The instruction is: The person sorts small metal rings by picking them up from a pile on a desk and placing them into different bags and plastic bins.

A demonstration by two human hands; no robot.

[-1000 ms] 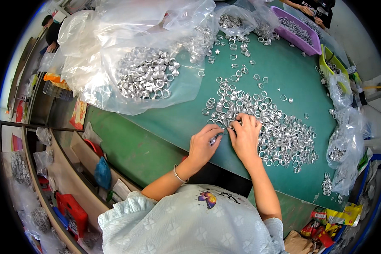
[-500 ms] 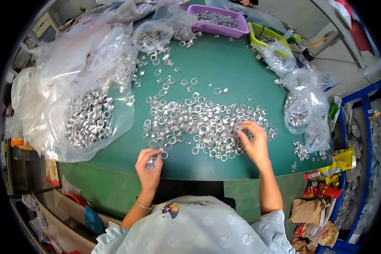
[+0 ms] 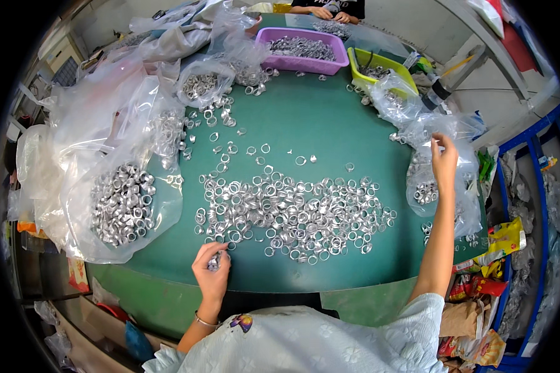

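My left hand (image 3: 211,268) rests at the near edge of the green table (image 3: 292,112), its fingers curled around several silver metal rings (image 3: 214,261). Just beyond it spreads a wide pile of similar loose rings (image 3: 292,214). My right hand (image 3: 444,163) is above the clear plastic bag (image 3: 463,186) on the right, which has rings in it. Its fingers are bent, with a small gap between thumb and forefinger; no ring shows between them.
A large clear bag (image 3: 74,205) with many rings lies on the left. Behind stand a purple basket (image 3: 302,65) and a yellow-green basket (image 3: 389,81), both holding rings. Another person's hands (image 3: 331,15) are at the far side. A blue rack (image 3: 532,155) stands right.
My right hand has left the ring pile and moved right and away, over the right-hand bag. My left hand still holds its rings near the table edge. The view has shifted slightly.
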